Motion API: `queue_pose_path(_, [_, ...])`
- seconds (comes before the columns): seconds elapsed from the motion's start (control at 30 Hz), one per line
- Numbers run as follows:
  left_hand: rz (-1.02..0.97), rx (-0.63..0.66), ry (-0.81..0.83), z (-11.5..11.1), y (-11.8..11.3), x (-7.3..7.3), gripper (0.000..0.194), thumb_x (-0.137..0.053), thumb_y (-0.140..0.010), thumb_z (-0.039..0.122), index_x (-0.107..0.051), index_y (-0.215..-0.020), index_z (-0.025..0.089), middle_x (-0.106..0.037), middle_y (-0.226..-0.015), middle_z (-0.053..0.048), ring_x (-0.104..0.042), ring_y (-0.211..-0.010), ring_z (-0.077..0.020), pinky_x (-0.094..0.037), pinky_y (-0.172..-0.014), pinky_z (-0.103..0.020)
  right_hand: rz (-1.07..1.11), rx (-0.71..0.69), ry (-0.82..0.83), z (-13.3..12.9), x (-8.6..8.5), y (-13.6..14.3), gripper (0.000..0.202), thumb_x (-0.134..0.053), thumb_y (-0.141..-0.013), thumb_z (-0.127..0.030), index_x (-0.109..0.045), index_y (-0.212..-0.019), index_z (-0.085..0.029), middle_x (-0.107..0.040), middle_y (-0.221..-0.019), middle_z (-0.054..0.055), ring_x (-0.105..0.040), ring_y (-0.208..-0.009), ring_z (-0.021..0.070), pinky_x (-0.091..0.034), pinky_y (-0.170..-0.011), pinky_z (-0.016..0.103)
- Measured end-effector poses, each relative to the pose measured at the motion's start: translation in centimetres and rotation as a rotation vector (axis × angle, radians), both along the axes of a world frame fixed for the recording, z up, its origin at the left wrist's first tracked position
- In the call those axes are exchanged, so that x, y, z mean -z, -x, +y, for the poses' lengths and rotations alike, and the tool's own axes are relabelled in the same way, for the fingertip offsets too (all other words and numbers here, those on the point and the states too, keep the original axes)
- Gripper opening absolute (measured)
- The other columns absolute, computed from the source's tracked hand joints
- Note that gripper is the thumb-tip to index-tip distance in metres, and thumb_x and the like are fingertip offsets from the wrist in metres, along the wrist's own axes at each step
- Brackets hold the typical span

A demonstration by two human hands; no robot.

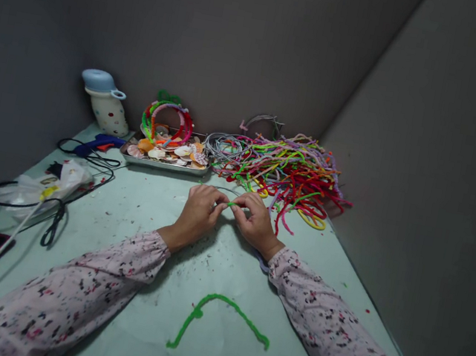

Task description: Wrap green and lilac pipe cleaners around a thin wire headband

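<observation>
My left hand point(202, 211) and my right hand point(255, 221) meet over the middle of the table, fingertips almost touching. Both are closed in a pinch on a short visible bit of green pipe cleaner point(231, 204). Behind the fingers curves a thin grey wire hoop point(227, 189); my hands cover much of it, and I cannot tell how the green piece sits on it. Closer to me, a bent green pipe cleaner point(228, 300) lies loose on the table. A bit of purple pipe cleaner point(262, 262) shows beside my right wrist.
A metal tray point(161, 165) holds shells and colourful wrapped hoops point(189, 126). Right of it lie coiled grey wires point(225, 147) and a heap of pipe cleaners point(296, 163). At left are a bottle point(109, 109), a blue glue gun point(99, 144), black cable and a plastic bag point(72, 176).
</observation>
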State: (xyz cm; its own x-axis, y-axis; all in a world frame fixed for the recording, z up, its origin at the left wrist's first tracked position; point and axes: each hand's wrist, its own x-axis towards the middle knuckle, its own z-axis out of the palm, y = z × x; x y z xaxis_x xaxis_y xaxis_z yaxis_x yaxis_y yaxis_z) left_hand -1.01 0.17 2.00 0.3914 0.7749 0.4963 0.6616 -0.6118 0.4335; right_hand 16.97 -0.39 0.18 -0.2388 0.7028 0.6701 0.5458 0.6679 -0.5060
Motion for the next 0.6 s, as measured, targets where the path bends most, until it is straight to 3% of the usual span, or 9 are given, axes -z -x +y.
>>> queue_pose_path(0.6, [0.057, 0.000, 0.014, 0.15, -0.08, 0.04, 0.015, -0.050, -0.093, 0.029, -0.061, -0.089, 0.019, -0.063, -0.088, -0.004, -0.053, -0.088, -0.0214, -0.035, -0.086, -0.039, 0.001, -0.007, -0.013, 0.00, 0.02, 0.07, 0.008, -0.056, -0.091, -0.027, -0.060, -0.087, -0.021, -0.061, -0.083, 0.005, -0.053, -0.086, 0.0218, -0.043, -0.081, 0.039])
